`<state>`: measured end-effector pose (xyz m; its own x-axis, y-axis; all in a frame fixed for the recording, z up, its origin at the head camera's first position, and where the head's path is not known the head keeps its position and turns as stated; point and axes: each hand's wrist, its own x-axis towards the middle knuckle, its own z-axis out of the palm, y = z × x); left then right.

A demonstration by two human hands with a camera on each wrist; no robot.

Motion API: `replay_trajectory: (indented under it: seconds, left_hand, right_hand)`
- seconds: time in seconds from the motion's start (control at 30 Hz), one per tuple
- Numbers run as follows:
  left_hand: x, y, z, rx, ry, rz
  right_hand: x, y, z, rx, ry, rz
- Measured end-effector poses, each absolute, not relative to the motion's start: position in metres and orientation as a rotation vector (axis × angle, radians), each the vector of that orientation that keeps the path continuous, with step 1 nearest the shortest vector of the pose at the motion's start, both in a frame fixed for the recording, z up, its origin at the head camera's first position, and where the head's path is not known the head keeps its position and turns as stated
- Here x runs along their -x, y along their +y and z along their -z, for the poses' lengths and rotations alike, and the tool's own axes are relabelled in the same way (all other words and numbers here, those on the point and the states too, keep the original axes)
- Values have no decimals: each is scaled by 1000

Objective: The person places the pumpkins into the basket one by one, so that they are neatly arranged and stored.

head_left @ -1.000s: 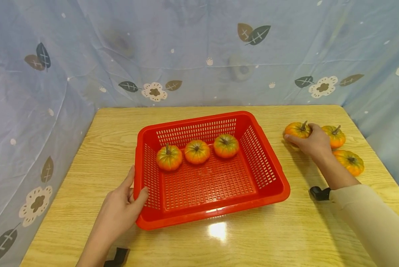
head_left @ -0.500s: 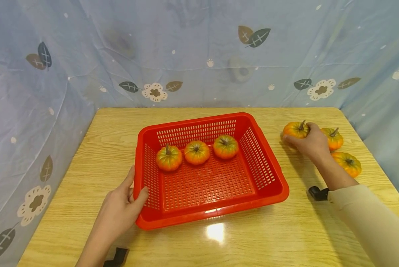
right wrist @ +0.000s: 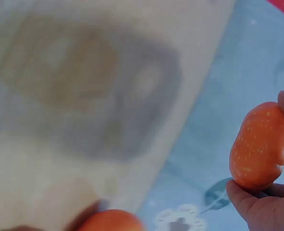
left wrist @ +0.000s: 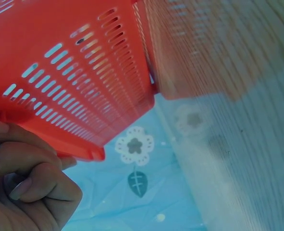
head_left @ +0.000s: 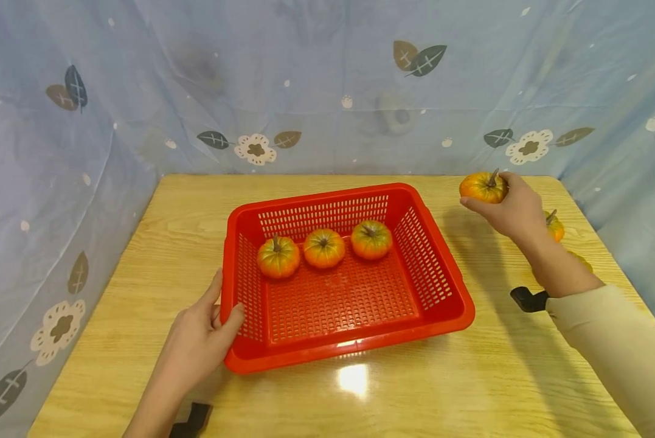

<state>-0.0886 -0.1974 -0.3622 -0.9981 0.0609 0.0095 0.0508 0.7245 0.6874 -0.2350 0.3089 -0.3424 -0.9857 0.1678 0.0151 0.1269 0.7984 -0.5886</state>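
Note:
A red plastic basket [head_left: 354, 348] with slotted walls stands mid-table. Inside it, along the far side, sit three small pumpkins: a left one [head_left: 278, 257], a middle one [head_left: 324, 248] and a right one [head_left: 371, 239]. My left hand [head_left: 198, 340] grips the basket's left rim, thumb on the inner side, curled fingers outside [left wrist: 31, 180]. Off to the right, my right hand [head_left: 516, 210] holds another small pumpkin [head_left: 481, 187] above the table, stem up, between thumb and fingers. In the right wrist view this pumpkin [right wrist: 262, 144] shows its orange underside.
Partly behind the right forearm lie two more pumpkins, one farther back [head_left: 554, 228] and one nearer [head_left: 581, 261]. The wooden table [head_left: 415, 389] meets a blue patterned curtain [head_left: 327, 91] at the back and sides. Black wrist devices show beside the left [head_left: 191, 420] and right [head_left: 528, 299] wrists.
My right hand has lifted the pumpkin off the table, up and slightly left in view. Its forearm now covers more of the two pumpkins behind. The left hand and basket stay put.

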Motion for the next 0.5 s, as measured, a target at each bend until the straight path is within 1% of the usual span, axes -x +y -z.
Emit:
replay_trajectory:
  seconds: [0.2,0.5]
  left_hand:
    - [89,-198,360,-120,2917,-1151]
    - [89,-198,362,-83,2873,-1170]
  right_hand:
    - [236,288,316,170,-2939,-952]
    - [234,247,285,-61,-2943,-895]
